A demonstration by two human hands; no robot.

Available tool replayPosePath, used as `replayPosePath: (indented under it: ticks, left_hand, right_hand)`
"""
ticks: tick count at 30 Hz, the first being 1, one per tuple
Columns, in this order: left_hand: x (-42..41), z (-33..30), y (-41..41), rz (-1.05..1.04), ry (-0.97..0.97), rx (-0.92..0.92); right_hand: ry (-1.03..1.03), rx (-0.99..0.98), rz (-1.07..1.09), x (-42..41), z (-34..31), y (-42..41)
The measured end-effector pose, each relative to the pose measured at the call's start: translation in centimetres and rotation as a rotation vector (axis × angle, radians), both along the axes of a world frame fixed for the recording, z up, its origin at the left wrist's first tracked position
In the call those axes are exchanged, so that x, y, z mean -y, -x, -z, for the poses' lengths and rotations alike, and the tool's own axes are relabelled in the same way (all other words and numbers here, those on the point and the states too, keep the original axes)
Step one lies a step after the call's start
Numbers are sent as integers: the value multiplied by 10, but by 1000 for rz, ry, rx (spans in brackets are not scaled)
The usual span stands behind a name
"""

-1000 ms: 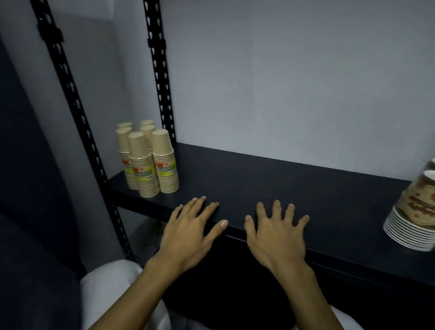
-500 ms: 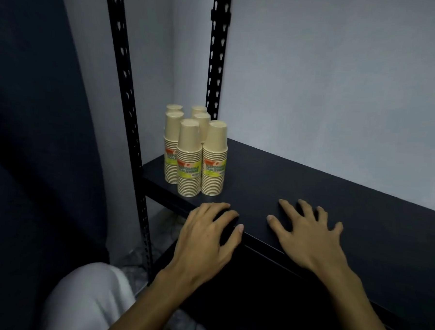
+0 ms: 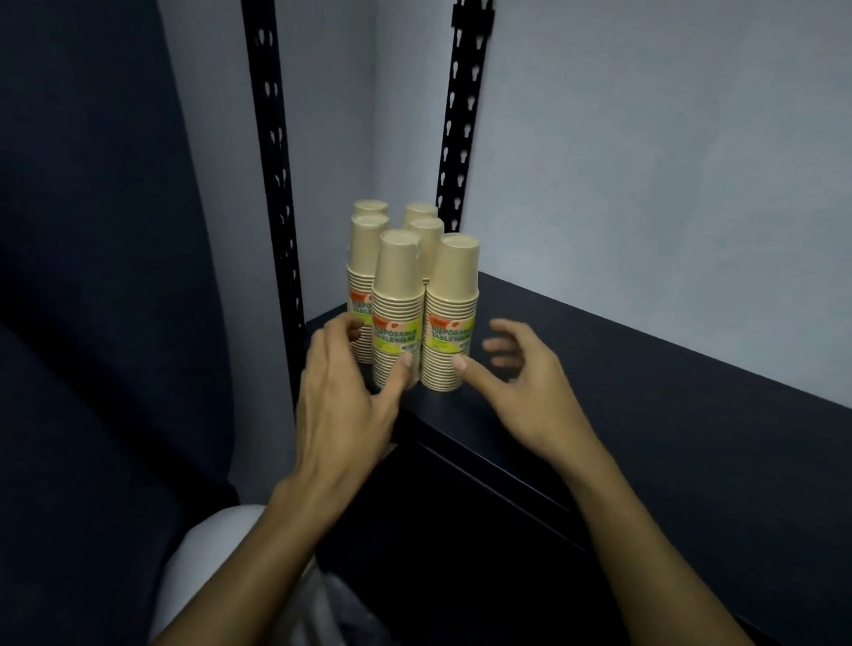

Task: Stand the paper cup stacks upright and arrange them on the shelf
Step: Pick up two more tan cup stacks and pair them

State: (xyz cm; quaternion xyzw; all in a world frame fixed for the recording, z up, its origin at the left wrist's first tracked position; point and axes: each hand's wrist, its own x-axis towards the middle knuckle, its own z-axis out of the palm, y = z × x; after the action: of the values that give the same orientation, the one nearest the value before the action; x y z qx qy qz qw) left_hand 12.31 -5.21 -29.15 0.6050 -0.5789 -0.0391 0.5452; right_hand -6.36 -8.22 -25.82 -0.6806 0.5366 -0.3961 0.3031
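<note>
6 cup stacks (image 3: 412, 292) stand upright, mouths down, in the left rear corner of the shelf (image 3: 656, 409). They sit in 2 columns of 3, packed close together; whether neighbours touch cannot be told. The front 2 stacks carry orange and yellow-green labels reading "DISPOSABLE TABLEWARE"; the left middle stack shows part of the same label. The rear stacks are mostly hidden behind the front ones, only their tops showing.

Left hand (image 3: 343, 407): back toward the camera, fingers loosely curved at the left side of the group. Thumb tip lies against the lower part of the front-left stack (image 3: 398, 306); the fingertips reach to the left middle stack (image 3: 364, 280). Not closed around any stack; holds nothing.

Right hand (image 3: 524, 382): spread, fingers relaxed and slightly bent, blurred. Thumb tip meets the lower right of the front-right stack (image 3: 451, 314); the other fingers hang in the air just beside it, over the shelf. Holds nothing.

Shelf is black, its front edge running diagonally toward the lower right. 2 black slotted uprights (image 3: 462, 102) rise behind and left of the stacks. Grey wall (image 3: 669, 162) behind. Dark surface (image 3: 69, 304) fills the left side. White cloth (image 3: 213, 573) shows low between the forearms.
</note>
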Motion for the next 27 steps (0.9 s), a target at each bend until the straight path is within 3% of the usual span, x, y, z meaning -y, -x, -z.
replayPosePath:
  ticks: [6,17,27]
  left_hand:
    - [9,3,0,33,-48,29]
    - [10,-7,37,341,-110,201]
    - [45,-22,129,695,-254,247]
  right_hand:
    - [85,204,-61,16,4,-27]
    - [124,123,-27,-18,4,51]
    - [129,14,218,-39,1,148]
